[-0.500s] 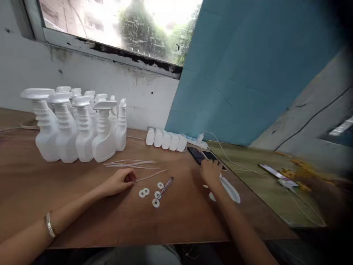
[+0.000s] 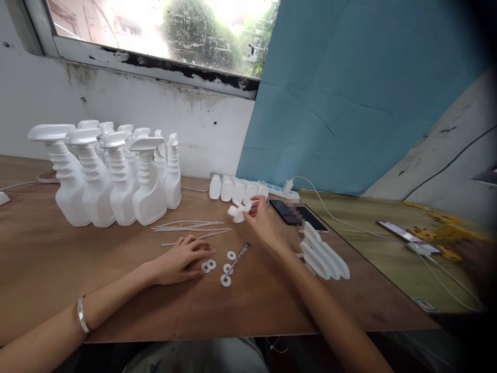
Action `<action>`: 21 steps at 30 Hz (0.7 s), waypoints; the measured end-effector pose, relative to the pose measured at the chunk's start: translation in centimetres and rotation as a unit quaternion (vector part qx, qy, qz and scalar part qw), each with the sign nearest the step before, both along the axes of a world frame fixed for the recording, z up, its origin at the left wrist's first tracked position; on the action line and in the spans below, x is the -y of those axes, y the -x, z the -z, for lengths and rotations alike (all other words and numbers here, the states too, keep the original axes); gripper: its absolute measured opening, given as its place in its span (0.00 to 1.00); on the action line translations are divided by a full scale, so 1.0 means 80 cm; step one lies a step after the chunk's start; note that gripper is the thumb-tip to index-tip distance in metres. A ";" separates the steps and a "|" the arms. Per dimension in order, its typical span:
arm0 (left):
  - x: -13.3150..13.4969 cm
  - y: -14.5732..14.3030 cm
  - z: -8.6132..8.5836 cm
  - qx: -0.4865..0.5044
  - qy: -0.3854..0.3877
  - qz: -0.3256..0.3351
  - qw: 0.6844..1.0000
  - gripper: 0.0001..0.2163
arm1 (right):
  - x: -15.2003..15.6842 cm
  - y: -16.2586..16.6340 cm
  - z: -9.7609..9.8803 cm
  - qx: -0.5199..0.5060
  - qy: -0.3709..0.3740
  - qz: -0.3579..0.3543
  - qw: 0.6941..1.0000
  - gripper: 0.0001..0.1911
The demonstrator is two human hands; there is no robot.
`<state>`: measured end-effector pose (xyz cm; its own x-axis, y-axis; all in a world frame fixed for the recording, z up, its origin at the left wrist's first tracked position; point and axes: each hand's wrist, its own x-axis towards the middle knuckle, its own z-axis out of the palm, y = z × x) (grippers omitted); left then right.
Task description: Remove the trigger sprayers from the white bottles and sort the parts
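Observation:
My right hand (image 2: 262, 220) pinches a small white plastic sprayer part (image 2: 238, 211) above the table, in front of the row of white bottles. My left hand (image 2: 184, 259) rests on the table with its fingers spread, holding nothing. Just right of its fingertips lie several flat white ring washers (image 2: 212, 264). A thin screwdriver (image 2: 242, 252) with a clear handle lies with its tip on the washers. Beyond the left hand are several thin white tubes (image 2: 194, 225); one runs partly behind its fingers. Curved white sprayer covers (image 2: 326, 259) lie right of my right forearm.
White spray bottles (image 2: 149, 191) stand grouped at the left. Small white bottles (image 2: 227, 189) line up at the back, beside a power strip (image 2: 279, 190). Two dark phones (image 2: 286, 212) lie at the right. Another person's hand (image 2: 468, 254) is near yellow items (image 2: 446, 233) on the adjoining table.
My right hand has moved left from beside the phones and now holds the white sprayer part. My left hand has let go of the tube and spread its fingers nearer the washers.

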<state>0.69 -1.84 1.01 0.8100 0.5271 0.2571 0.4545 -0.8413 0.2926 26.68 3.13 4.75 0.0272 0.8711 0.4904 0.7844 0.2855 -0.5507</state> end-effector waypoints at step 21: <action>-0.002 0.005 -0.014 0.227 -0.051 -0.124 0.965 0.08 | 0.040 0.059 0.061 -0.103 0.095 -0.287 0.948 0.09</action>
